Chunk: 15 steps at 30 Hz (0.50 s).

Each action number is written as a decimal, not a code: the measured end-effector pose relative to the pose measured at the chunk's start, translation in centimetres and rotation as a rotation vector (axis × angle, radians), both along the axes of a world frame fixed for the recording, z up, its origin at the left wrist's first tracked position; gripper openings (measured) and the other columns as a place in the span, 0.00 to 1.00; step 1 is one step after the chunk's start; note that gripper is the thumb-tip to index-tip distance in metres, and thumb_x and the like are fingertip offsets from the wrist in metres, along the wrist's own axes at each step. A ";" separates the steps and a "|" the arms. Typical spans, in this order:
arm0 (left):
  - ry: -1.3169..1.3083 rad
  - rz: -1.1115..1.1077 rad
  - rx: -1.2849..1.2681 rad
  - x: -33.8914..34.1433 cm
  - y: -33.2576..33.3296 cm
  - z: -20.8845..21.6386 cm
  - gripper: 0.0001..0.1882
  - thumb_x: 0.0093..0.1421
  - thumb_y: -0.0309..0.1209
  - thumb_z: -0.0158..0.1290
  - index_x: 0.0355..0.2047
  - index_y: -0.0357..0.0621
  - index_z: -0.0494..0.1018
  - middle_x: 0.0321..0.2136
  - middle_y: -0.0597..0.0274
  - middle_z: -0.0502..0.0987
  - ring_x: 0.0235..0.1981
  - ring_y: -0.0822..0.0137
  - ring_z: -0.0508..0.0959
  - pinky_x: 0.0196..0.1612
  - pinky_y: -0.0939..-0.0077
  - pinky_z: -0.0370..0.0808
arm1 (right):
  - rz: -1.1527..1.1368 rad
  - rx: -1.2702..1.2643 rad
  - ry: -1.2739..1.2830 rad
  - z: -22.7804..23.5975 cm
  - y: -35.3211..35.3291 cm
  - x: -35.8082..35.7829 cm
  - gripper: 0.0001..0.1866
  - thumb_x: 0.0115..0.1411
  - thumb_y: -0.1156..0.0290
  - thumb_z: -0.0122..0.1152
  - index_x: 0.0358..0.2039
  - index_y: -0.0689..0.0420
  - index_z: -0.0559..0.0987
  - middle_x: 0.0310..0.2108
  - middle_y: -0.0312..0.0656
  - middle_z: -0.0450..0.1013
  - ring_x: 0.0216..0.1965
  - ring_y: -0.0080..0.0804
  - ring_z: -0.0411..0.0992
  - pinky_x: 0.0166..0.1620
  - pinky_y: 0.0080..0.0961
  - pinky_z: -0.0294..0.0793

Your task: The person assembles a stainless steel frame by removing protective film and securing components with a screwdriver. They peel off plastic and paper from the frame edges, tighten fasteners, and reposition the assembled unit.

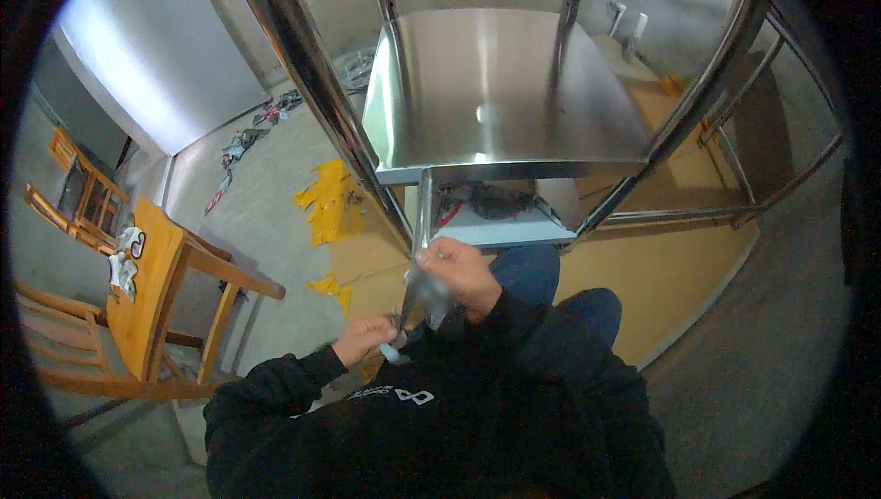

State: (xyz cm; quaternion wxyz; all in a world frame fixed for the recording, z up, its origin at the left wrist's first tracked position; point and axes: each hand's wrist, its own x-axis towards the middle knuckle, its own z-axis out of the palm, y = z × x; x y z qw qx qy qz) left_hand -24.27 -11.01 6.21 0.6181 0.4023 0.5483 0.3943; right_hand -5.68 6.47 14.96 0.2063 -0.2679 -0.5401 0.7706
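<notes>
Two bare hands in view, both in black sleeves (569,352), worked close together before two dark-blue knees (528,270). Right hand (462,274): thumb and fingers pinched on one shiny grey strip (425,210), which runs from that hand up to the front edge of the steel panel; cannot tell whether it is metal or film. Left hand (365,340): lower, to the left, fingertips pinched on the strip's narrow, dark lower end. Between the hands, one blurred grey mass (434,302); its form is unclear. Ahead, one tubular metal frame: four uprights counted around the panel, two near (left one (303,63)) and two behind. One broad steel panel (514,86) set between them; below it, one pale shelf (496,231) bearing a dark crumpled bundle (500,201). Brown cardboard (679,279) under the frame. Yellow scraps (323,205): two patches on the floor at left, one small patch beyond the panel at right. Grey shreds (240,149) trail over the concrete at left. One wooden table (156,270) at far left, two pale items (122,274) on it; two wooden chairs (87,192) beside it, one at its upper end, one at its lower.
</notes>
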 end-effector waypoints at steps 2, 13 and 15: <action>0.034 -0.076 -0.112 -0.1 -0.9 -0.3 0.11 0.60 0.37 0.48 0.25 0.44 0.71 0.22 0.70 0.69 0.26 0.78 0.67 0.31 0.82 0.63 | 0.039 0.037 0.133 -1.0 -1.0 -0.7 0.10 0.60 0.63 0.55 0.29 0.57 0.73 0.25 0.33 0.72 0.24 0.17 0.68 0.26 0.15 0.66; -0.429 0.401 -0.003 -1.0 5.9 3.9 0.20 0.64 0.49 0.39 0.37 0.46 0.68 0.29 0.67 0.71 0.31 0.73 0.72 0.34 0.77 0.68 | 0.238 0.005 0.085 0.6 -2.4 -0.4 0.10 0.59 0.64 0.55 0.28 0.58 0.72 0.25 0.35 0.72 0.25 0.20 0.70 0.30 0.18 0.71; -0.398 0.363 0.066 -0.4 8.6 6.8 0.22 0.64 0.52 0.36 0.37 0.46 0.67 0.31 0.65 0.72 0.32 0.72 0.72 0.36 0.74 0.69 | 0.221 0.021 0.074 0.4 -2.2 -0.1 0.11 0.59 0.63 0.55 0.28 0.58 0.72 0.25 0.35 0.72 0.26 0.21 0.71 0.30 0.18 0.71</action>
